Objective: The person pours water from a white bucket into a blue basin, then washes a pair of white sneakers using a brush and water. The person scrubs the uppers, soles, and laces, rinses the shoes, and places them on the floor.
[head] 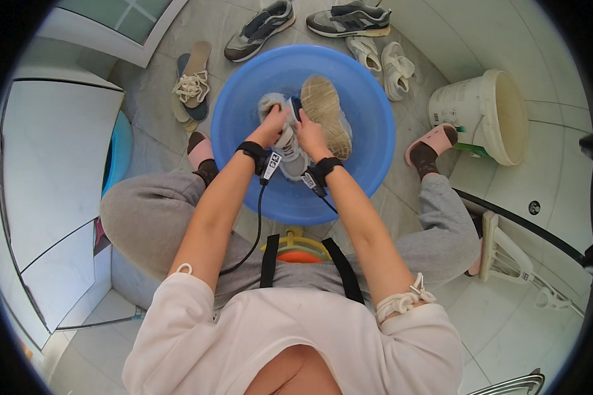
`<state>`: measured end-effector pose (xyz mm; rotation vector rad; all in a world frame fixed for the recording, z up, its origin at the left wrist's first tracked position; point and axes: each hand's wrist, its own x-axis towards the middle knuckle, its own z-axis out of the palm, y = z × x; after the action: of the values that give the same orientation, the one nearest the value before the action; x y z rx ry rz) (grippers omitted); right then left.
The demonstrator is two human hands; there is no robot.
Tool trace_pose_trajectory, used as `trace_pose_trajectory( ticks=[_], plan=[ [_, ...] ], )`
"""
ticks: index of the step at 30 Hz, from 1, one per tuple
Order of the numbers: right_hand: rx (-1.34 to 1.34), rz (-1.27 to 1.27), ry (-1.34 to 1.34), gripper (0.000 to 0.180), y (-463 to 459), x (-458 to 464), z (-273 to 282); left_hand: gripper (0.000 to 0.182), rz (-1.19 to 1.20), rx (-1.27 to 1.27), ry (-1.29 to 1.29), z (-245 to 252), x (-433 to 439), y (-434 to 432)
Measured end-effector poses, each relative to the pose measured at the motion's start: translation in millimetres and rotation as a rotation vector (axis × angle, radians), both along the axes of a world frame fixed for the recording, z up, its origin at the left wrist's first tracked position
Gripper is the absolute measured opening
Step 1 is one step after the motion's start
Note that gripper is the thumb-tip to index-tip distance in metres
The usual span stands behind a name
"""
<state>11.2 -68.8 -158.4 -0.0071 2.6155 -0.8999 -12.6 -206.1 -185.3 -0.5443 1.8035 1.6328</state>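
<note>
A blue plastic basin [301, 61] stands on the tiled floor between my feet. Inside it, my left hand [275, 124] grips a white sneaker [289, 160] near its heel opening. My right hand [311, 134] is closed around a brush [295, 107] with a dark blue top and a pale edge, held against the sneaker's inner side. Beside that hand a second sneaker [327, 111] leans in the basin, its tan, stained sole turned up. Part of the held sneaker is hidden behind my fingers, and the brush's bristles cannot be made out.
Grey sneakers [262, 29] and a pair of white shoes [398, 71] sit beyond the basin. Insoles with laces [192, 89] lie to the left. A white bucket [467, 116] rests tipped on its side at right, near a white squeegee-like mop head [506, 247]. A white cabinet [54, 158] borders the left.
</note>
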Motion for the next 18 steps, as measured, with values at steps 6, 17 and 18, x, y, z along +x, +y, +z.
trace_pose_trajectory(
  ticks=[6, 17, 18],
  plan=[
    [-0.081, -0.065, 0.108, 0.042, 37, 28, 24, 0.048, -1.005, -0.733, 0.363, 15, 9, -9],
    [-0.154, 0.331, 0.27, 0.035, 50, -15, 59, 0.015, -0.987, -1.189, 1.219, -8, 26, 19],
    [-0.039, 0.361, 0.285, 0.031, 52, -26, 59, 0.014, -1.158, -1.237, 1.153, -4, 25, 15]
  ],
)
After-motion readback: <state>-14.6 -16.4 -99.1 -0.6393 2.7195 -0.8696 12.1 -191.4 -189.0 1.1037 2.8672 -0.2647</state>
